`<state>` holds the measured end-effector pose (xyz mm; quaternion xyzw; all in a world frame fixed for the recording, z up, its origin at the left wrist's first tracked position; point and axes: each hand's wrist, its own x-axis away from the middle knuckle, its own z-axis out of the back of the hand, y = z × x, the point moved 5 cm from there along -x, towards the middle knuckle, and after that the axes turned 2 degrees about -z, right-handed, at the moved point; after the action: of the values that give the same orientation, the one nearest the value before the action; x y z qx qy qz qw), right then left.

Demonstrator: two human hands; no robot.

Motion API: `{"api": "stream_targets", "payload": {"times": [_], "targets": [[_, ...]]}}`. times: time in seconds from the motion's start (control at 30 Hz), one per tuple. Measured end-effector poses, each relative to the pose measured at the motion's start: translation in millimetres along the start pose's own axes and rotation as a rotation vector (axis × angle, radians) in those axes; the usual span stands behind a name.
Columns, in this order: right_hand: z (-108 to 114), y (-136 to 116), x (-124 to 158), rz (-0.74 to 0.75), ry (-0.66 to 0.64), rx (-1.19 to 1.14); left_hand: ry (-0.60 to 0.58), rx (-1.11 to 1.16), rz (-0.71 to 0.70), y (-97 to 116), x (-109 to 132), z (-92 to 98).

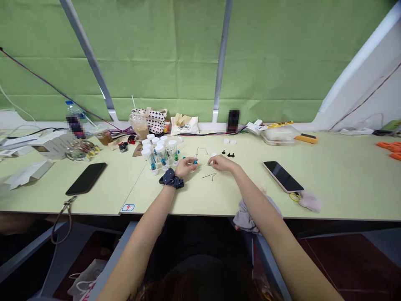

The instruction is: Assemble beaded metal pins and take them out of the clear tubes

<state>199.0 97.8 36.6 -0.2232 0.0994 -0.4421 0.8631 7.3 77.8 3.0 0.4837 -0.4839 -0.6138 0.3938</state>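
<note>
My left hand (186, 167), a dark scrunchie (171, 179) at its wrist, pinches a small shiny blue part (195, 162) with a thin wire standing up from it. Just to the right, my right hand (222, 163) reaches down to the table with its fingertips drawn together by some tiny dark bits; whatever they hold is too small to make out. Thin bent metal wires (209, 176) lie in front of the hands, and another bent wire (203, 149) lies behind. Clear tubes (162, 158) with white caps and blue or green parts inside stand left of my left hand.
Small black parts (231, 155) and white caps (229, 141) lie behind my right hand. Phones rest at the left (86, 179) and right (282, 176). An iced drink cup (140, 127) stands behind the tubes. Grey cloth (249, 216) hangs at the table's front edge under my right forearm.
</note>
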Motion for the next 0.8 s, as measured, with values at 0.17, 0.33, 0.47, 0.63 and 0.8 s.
{"api": "stream_targets", "payload": {"times": [0.17, 0.33, 0.47, 0.63, 0.8], "targets": [[0.5, -3.3, 0.9, 0.017, 0.002, 0.002, -0.005, 0.003, -0.015, 0.8, 0.0, -0.1], [1.7, -6.3, 2.1, 0.031, 0.016, 0.029, -0.001, 0.006, -0.01, 0.7, 0.2, -0.5], [0.4, -5.3, 1.5, 0.029, 0.006, 0.012, 0.003, 0.0, -0.007, 0.7, 0.3, -0.7], [-0.5, -4.0, 0.3, 0.025, 0.016, 0.015, 0.003, 0.007, -0.013, 2.1, 0.6, -0.9], [-0.4, -4.7, 0.1, 0.021, 0.027, 0.034, -0.002, 0.014, -0.013, 1.7, 0.2, -0.6]]}}
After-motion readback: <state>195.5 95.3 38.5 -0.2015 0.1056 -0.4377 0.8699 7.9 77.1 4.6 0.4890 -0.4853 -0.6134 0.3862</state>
